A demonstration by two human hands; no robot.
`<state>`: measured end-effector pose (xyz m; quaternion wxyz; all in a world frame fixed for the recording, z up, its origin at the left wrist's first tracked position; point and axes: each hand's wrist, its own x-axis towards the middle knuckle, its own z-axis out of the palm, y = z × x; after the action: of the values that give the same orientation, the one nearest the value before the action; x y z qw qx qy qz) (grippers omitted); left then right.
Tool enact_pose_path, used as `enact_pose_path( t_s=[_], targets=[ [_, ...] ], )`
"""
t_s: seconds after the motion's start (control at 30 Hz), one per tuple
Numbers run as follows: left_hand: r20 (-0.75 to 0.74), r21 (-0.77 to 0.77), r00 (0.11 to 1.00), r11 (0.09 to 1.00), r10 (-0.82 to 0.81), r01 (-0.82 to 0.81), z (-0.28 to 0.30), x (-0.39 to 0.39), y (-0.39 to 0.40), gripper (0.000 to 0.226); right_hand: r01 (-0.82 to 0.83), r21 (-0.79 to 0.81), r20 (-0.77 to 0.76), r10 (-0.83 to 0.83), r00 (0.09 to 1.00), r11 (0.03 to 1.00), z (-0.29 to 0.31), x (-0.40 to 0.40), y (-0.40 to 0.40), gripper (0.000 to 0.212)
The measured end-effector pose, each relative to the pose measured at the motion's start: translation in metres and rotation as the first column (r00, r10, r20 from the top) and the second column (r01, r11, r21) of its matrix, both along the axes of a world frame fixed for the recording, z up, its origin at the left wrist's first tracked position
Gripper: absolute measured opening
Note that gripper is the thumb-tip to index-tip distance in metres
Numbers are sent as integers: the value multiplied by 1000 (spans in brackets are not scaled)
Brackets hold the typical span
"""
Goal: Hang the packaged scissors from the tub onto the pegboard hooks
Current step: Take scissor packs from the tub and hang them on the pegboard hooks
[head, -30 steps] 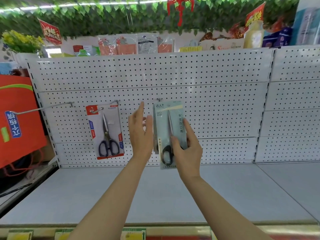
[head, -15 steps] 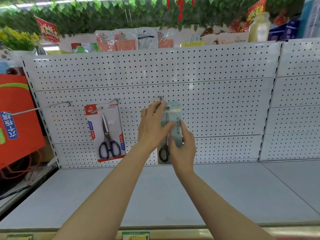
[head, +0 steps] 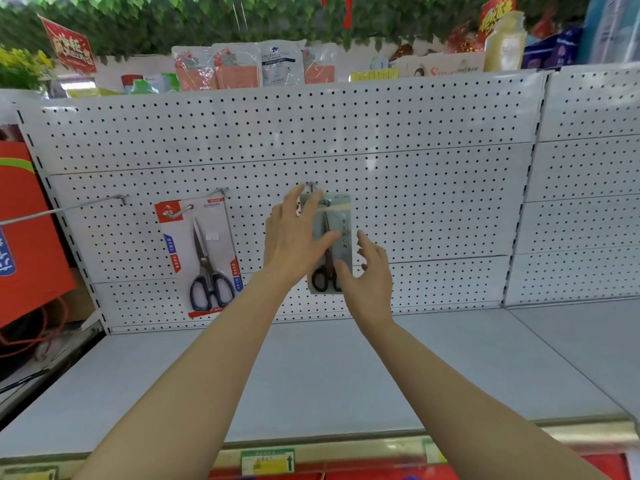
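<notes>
Grey scissors pack (head: 341, 233) now hangs on centre hook (head: 311, 185) of the pegboard (head: 433, 202), frame centre. Left hand (head: 294, 244) lies flat over the pack's left side, fingers spread, thumb across the card; half a second ago it was pinching at the top hole. Right hand (head: 367, 275) has let go of the lower edge, fingers loose and apart, just beside the pack's bottom right. Red-card scissors (head: 201, 254) unchanged on left-of-centre hook. Shelf (head: 311, 375) below bare.

shelf (head: 329, 372): grey | leaf garland (head: 207, 15): green, overhead
</notes>
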<state>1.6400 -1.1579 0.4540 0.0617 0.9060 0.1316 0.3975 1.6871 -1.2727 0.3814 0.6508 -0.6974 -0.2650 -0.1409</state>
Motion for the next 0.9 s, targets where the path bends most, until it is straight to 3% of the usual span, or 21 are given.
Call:
enact_pose_path(
  t_s=[0.2, 0.43, 0.7, 0.9],
  targets=[
    [-19, 106, 998, 993, 53, -51, 2, -20, -11, 80, 184, -215, 230, -134, 964, 959, 10, -1, -51, 64],
    [71, 290, 995, 953, 68, -86, 8, -54, -68, 75, 445, -288, 563, -227, 795, 848, 23, -6, -129, 63],
    [14, 329, 1000, 944, 26, -29, -20, -69, -190, 73, 579, -302, 716, -221, 662, 757, 15, -25, -261, 63],
    [-100, 263, 994, 963, -41, 66, -94, -68, -281, 70, 630, -374, 722, -212, 658, 680, -30, -35, -371, 66]
  ],
)
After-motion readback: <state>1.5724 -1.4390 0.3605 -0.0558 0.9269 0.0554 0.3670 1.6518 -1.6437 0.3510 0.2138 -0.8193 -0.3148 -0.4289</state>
